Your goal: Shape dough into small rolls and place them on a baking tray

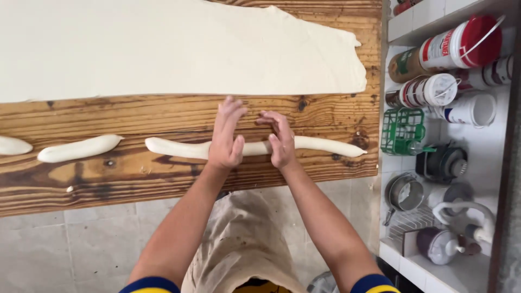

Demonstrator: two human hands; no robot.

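Dough rope (320, 144) under both flat hands (252, 138).

The scene is lit evenly and brightly by soft, diffuse light; the source cannot be made out. Only faint, short shadows are cast under the hands (252, 135) onto the wooden board (163, 173). The pale dough sheet (163, 49) at the far side is nearly washed out. Straight edges are bowed slightly toward the frame's borders. Focus is held sharp throughout, with little blur.
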